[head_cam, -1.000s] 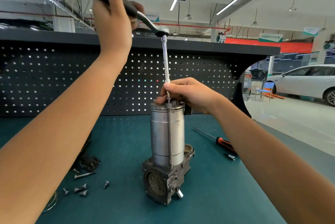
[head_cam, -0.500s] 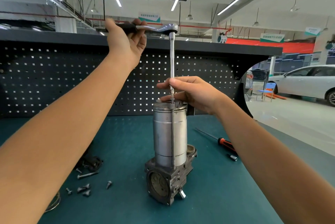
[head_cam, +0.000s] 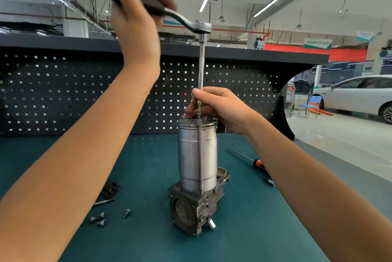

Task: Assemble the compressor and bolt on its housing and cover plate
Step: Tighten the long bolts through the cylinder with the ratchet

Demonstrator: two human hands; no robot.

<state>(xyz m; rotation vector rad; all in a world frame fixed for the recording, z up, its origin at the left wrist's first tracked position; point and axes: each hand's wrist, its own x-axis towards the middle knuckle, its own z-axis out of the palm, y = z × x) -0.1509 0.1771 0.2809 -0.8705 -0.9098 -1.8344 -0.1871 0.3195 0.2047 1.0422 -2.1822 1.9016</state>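
Housing [head_cam: 187, 151] on base [head_cam: 204, 208], long bolt [head_cam: 200, 155] being driven: left grip [head_cam: 135, 28] wraps ratchet [head_cam: 191, 23], right grip [head_cam: 224, 109] pinches extension [head_cam: 202, 66]. Loose bolts [head_cam: 99, 218] on counter [head_cam: 254, 230]; cover plate likely left.

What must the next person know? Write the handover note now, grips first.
Left grip: holds the ratchet wrench by its handle, raised above the work.
Right grip: pinches the lower end of the extension bar, steadying it atop the cylinder housing.
Things: the housing stands upright on the crankcase; a long bolt runs down its front. Loose bolts lie on the mat to the left, an orange-handled screwdriver to the right.
Done: housing seated, long bolt in place under the tool.
Left: finish tightening it, then fit the loose bolts and what they fasten.
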